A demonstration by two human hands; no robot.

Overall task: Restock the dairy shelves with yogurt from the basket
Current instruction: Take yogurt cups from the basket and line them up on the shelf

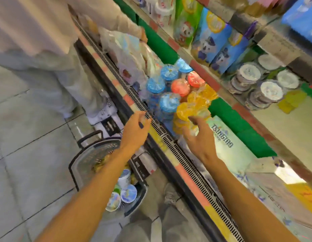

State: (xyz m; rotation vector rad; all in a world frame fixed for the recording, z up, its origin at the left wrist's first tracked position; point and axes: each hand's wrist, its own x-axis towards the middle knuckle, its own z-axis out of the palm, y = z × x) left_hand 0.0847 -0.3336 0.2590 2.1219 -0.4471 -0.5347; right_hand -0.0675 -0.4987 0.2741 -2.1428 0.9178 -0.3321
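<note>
Both hands raised over the front edge of the chilled shelf (171,145), apart from each other. Left hand (134,131) above the vent grille, fingers loosely curled, holding nothing. Right hand (199,135) just beside the yellow-topped cups (190,109), fingers spread and relaxed, tips near or touching the wrapped cups; contact too blurred to tell. Blue-topped cups (162,84) and red-topped cups (186,84) packed close beside the yellow ones on the same shelf. Basket (85,159) on the floor below the left forearm, against the shelf base, with yogurt tubs (123,191) standing in its near end. Stacked round tubs (261,84) on the shelf above, to the right. Blue cartons (214,41) further up. Another person in pale clothes (47,32) at the top left, reaching toward the shelf.
</note>
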